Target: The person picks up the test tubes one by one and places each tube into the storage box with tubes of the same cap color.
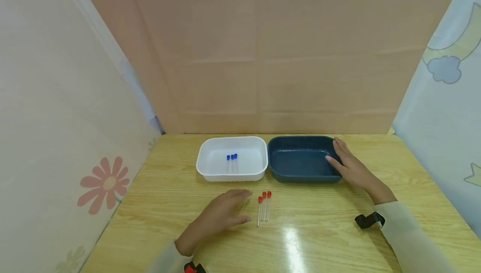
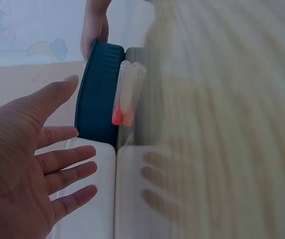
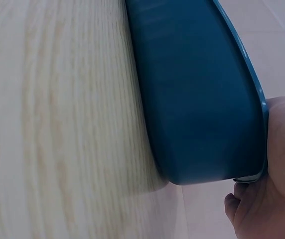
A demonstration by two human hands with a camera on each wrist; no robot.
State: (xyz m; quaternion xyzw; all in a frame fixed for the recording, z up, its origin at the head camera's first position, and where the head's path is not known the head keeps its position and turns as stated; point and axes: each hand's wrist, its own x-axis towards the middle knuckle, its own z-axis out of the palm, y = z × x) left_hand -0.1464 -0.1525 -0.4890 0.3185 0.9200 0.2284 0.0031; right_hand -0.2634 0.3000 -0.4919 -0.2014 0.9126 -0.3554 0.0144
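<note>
Head view: Three red-capped tubes (image 1: pixel 264 206) lie together on the table (image 1: pixel 319 227), just beside the left hand (image 1: pixel 221 210); three blue-capped tubes (image 1: pixel 232 158) lie in the white tray (image 1: pixel 233 177). Caution: a brush from the left hand could roll the loose red-capped tubes. A pull by the right hand (image 1: pixel 353 170) could shift the dark blue tray (image 1: pixel 304 179), its rim held with the thumb hooked inside.

Left wrist view: thumb set wide, fingers extended and spread; nothing held.

Right wrist view: palm against the tray's outer end; fingers partly hidden, so their full wrap cannot be told.
</note>
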